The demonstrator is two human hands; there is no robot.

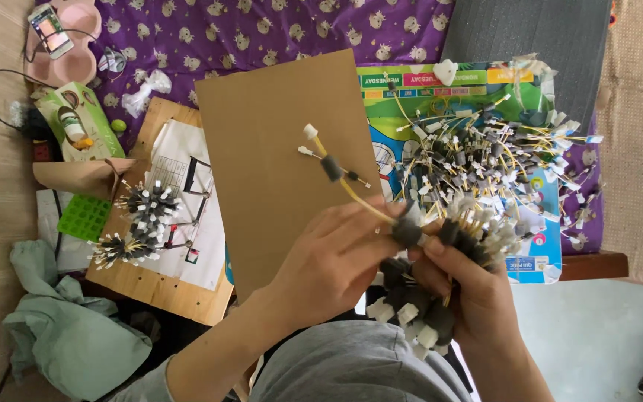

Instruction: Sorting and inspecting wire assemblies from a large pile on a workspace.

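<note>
Here, seen from above, two bare hands meet in the lower middle of the frame. The left hand has its fingers curled and pinched on one yellow wire harness, which rises from the fingertips toward the centre of the frame, carrying a dark foam sleeve and ending in small white connectors. The right hand, just beside it and touching it, is closed around a thick bundle of harnesses, whose dark sleeves and white plugs stick out above and below the fist.

Behind the single harness lies a plain brown cardboard sheet, filling the centre of the frame. To the right of it, a large loose pile of harnesses rests on a colourful printed board, spreading across the upper right.

At the left, two smaller tied bunches of harnesses lie on a wooden board with a white paper diagram. Near them sit a green grid tray and a green carton. In the upper left corner a phone rests on a pink tray. A purple patterned cloth covers the top of the frame, and a pale green garment is heaped at the lower left.
</note>
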